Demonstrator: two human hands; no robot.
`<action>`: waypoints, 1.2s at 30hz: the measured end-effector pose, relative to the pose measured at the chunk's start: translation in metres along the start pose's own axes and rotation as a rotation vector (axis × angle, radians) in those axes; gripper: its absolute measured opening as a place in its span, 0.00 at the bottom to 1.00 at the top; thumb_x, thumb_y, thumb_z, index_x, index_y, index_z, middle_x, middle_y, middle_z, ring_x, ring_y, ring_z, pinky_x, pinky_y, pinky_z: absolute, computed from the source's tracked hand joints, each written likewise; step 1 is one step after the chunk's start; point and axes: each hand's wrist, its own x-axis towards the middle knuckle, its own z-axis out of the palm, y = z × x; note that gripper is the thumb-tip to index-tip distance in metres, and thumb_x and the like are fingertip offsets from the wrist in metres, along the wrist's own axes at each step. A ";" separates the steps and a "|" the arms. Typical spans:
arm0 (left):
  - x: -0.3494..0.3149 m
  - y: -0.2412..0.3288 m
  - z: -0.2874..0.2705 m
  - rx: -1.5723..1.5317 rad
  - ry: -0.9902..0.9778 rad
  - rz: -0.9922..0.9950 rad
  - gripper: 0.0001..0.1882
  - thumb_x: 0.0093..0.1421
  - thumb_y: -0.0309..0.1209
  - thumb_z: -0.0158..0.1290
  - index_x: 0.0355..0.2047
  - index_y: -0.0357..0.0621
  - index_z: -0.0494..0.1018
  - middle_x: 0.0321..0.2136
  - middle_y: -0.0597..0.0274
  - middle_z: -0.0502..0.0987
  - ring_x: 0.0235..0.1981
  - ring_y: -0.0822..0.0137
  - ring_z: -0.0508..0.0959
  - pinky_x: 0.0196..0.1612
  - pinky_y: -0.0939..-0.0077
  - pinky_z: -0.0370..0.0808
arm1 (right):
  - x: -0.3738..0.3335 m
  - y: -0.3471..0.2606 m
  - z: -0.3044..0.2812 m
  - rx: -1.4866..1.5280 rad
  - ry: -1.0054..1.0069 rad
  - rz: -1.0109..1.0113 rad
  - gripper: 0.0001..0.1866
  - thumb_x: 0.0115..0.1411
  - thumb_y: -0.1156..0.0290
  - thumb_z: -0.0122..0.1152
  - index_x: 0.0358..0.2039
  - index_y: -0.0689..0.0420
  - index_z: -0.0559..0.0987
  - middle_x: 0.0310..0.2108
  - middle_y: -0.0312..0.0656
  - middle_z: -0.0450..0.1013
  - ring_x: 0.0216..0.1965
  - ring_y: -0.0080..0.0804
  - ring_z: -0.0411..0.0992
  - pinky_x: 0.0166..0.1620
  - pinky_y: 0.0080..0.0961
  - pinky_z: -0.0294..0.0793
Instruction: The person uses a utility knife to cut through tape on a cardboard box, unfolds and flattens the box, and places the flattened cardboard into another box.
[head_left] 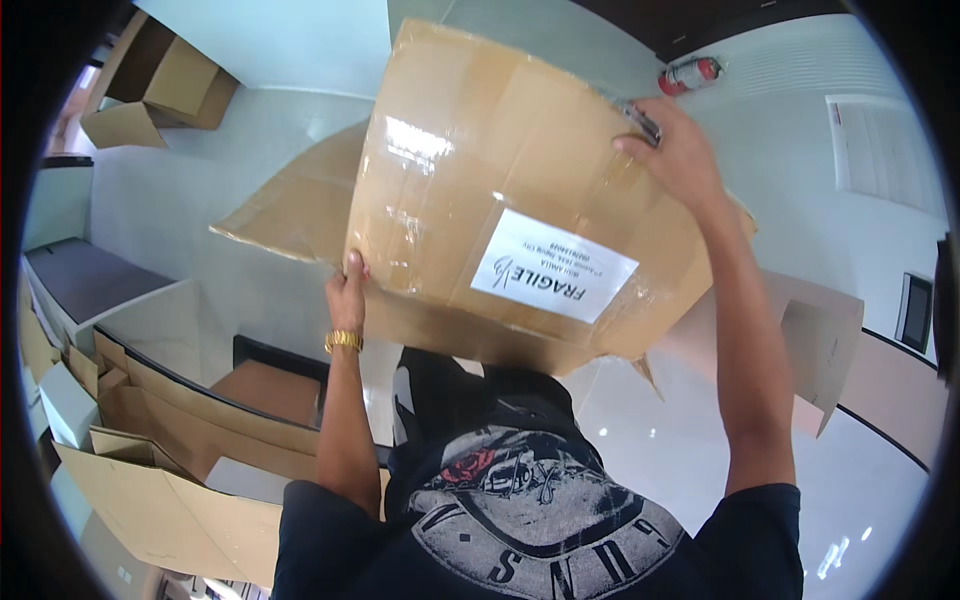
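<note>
A large brown cardboard box [440, 240], its flaps spread, is held up tilted in front of me. Clear tape shines on its face, and a white printed label [553, 265] is stuck there upside down. My left hand [346, 295] grips the lower left edge, thumb on the face and fingers partly hidden behind. At the upper right edge, my right hand [675, 150] closes around a slim dark and silver tool that looks like a box cutter [645, 125]. Its tip lies against the box edge; the blade cannot be made out.
Open cardboard boxes [165, 85] stand at the far left, and flattened cardboard [190, 510] piles up at the near left. A brown-topped low piece [265, 390] is beside the pile. To the right stands an open carton [815, 335]. A red fire extinguisher [690, 75] is at the far wall.
</note>
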 end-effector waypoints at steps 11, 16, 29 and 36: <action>-0.029 -0.027 0.019 -0.216 0.178 0.008 0.32 0.67 0.63 0.51 0.29 0.42 0.76 0.29 0.65 0.75 0.35 0.69 0.70 0.46 0.72 0.67 | 0.060 0.036 -0.061 0.159 -0.613 -0.218 0.30 0.56 0.57 0.72 0.57 0.55 0.78 0.56 0.46 0.76 0.55 0.47 0.74 0.58 0.38 0.71; -0.024 -0.037 0.037 -0.283 0.436 -0.029 0.33 0.68 0.64 0.48 0.26 0.44 0.72 0.26 0.67 0.69 0.32 0.69 0.66 0.41 0.72 0.64 | 0.080 0.050 -0.015 0.304 -0.671 -0.317 0.34 0.56 0.44 0.68 0.54 0.57 0.78 0.53 0.48 0.75 0.56 0.47 0.71 0.56 0.41 0.70; -0.010 -0.020 0.044 -0.021 0.637 -0.240 0.43 0.69 0.65 0.42 0.16 0.33 0.71 0.13 0.54 0.72 0.17 0.60 0.71 0.26 0.59 0.69 | 0.126 0.062 -0.058 0.242 -0.913 -0.519 0.23 0.52 0.57 0.74 0.35 0.60 0.74 0.33 0.43 0.70 0.37 0.40 0.70 0.40 0.37 0.68; -0.002 -0.059 0.058 -0.133 0.708 -0.192 0.43 0.71 0.62 0.40 0.35 0.25 0.80 0.24 0.46 0.80 0.26 0.53 0.79 0.36 0.58 0.76 | 0.138 0.132 -0.145 0.284 -0.490 -0.161 0.11 0.51 0.72 0.61 0.30 0.57 0.67 0.34 0.41 0.71 0.35 0.33 0.67 0.41 0.31 0.68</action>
